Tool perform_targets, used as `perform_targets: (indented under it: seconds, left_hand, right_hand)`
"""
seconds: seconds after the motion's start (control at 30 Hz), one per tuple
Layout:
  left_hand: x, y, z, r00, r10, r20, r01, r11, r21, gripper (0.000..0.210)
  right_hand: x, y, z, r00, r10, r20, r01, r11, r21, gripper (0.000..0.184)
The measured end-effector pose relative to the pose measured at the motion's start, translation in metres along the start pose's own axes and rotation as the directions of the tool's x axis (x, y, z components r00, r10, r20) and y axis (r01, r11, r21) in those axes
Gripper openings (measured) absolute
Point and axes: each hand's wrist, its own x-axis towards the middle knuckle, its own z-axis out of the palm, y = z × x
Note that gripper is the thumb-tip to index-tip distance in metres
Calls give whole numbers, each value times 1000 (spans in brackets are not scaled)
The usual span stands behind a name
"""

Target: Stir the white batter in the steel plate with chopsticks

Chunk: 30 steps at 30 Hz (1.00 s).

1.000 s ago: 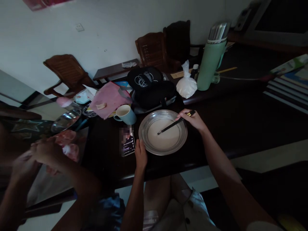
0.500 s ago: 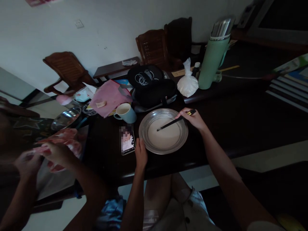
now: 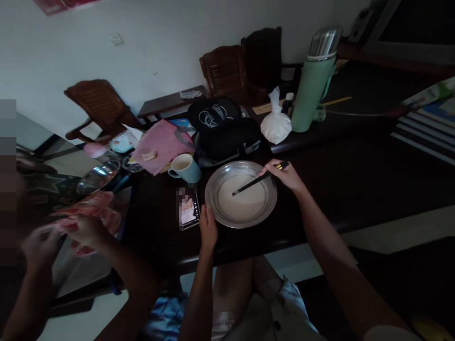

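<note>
Dark table: dark table (image 3: 355,180) under everything near the hands, shiny front edge.
Wooden chairs: wooden chairs (image 3: 97,106) along the white wall, beyond table.
Other person: at far left, hands (image 3: 87,230) on pinkish raw meat (image 3: 112,218); detail blurred.
Black bag: black bag (image 3: 229,139) behind basin, white cable on top.
Green flask: green flask (image 3: 314,92), upright, steel cap, back right.
Metal basin: metal basin (image 3: 211,194) on table in front of person, between the two hands; pale liquid (image 3: 245,203) inside.
Right hand: right hand (image 3: 284,176) over basin's right rim, fingers closed round the chopsticks.
Left hand: left hand (image 3: 208,226) at basin's lower-left rim, fingers close together, touching; can't tell if it grips.
Tied bag: tied clear bag (image 3: 276,127) of white stuff, just beside flask.
Blue mug: blue mug (image 3: 189,171) just left of basin.
Phone: phone (image 3: 190,213), screen lit, flat, near left hand.
Black chopsticks: black chopsticks (image 3: 256,181), gold band, slanted, tips at liquid.
</note>
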Motion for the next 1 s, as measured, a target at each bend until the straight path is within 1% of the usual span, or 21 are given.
perform_targets:
  seconds: [0.13,0.2,0.27,0.33,0.4,0.43,0.5,0.6,0.67,0.73,0.8,0.9,0.93,1.0]
  left_hand:
    - [0,-1,1,1000,2,-3,-2,1000,1,49]
    - [0,-2,1,1000,-6,-9,7,1000,3,49]
    - [0,-1,1,1000,-5,-14,5,1000,6,50]
    - [0,1,0,1000,4,-14,-4,1000,4,50]
    - [0,2,0,1000,5,-9,-5,1000,-3,50]
    - [0,2,0,1000,-1,-5,1,1000,-5,49]
    - [0,2,0,1000,-18,0,18,1000,-4,48]
    - [0,1,0,999,-34,7,34,999,0,47]
    - [-1,0,1,999,-43,7,43,999,1,47]
    - [-1,0,1,999,-49,3,49,999,1,48]
    - [0,0,1,999,-45,5,45,999,-1,49]
    - [0,1,1,1000,-31,1,31,999,-10,50]
    - [0,1,1,1000,-26,-3,26,1000,-13,49]
    - [-1,2,1,1000,-20,-10,20,1000,-14,48]
  right_hand:
    - [1,0,-9,987,-12,-158,9,1000,-23,33]
    - [0,-1,-12,984,-5,-180,3,1000,-10,33]
    - [-1,-2,-11,991,18,-131,-16,1000,13,34]
    - [-2,-2,-7,998,41,-45,-39,999,35,34]
    - [-2,-1,-2,999,28,22,-29,999,32,34]
    - [-1,0,-1,999,11,37,-11,1000,19,33]
    - [0,2,-2,1000,-24,9,24,1000,-12,32]
    - [2,3,-8,991,-40,-129,38,999,-23,31]
    - [2,3,-12,984,-20,-179,19,1000,-9,32]
    - [0,3,-13,990,11,-144,-10,1000,9,33]
    - [-1,2,-10,997,36,-63,-34,999,30,33]
    - [-1,2,-3,999,23,39,-24,999,30,32]
    - [-1,2,-2,999,7,45,-8,1000,18,31]
    - [0,2,-3,1000,-19,2,19,1000,-8,30]
